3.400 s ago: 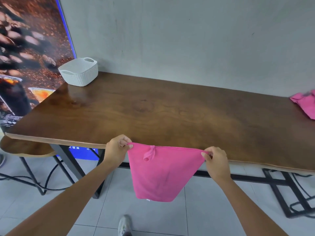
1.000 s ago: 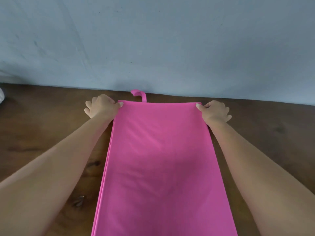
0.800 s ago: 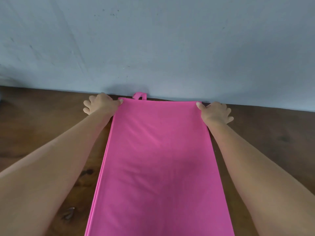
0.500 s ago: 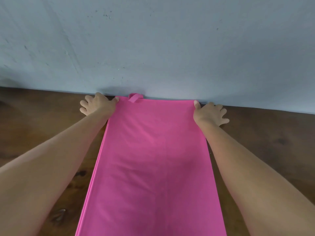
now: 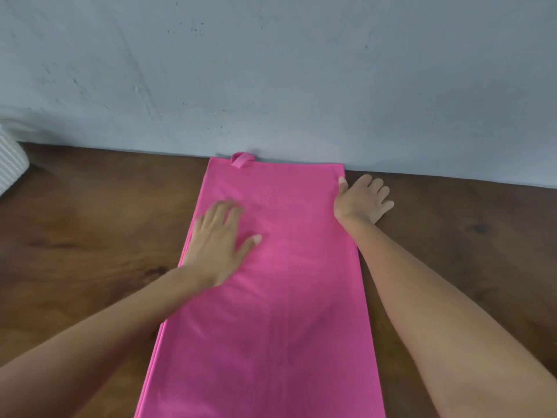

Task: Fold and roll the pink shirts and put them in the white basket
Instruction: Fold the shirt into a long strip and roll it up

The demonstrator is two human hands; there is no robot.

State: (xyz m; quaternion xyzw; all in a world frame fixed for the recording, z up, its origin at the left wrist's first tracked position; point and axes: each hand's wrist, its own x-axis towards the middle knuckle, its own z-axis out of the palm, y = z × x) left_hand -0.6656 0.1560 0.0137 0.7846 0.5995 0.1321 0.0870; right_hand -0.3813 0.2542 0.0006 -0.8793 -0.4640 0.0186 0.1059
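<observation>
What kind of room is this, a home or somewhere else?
Hard to tell: perhaps a plain workroom. A dark wooden table stands against a bare grey wall, with a pink shirt and a white basket.

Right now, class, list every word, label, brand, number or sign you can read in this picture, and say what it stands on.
None: no readable text on the pink shirt, its loop, the basket, the table or the wall.
</observation>
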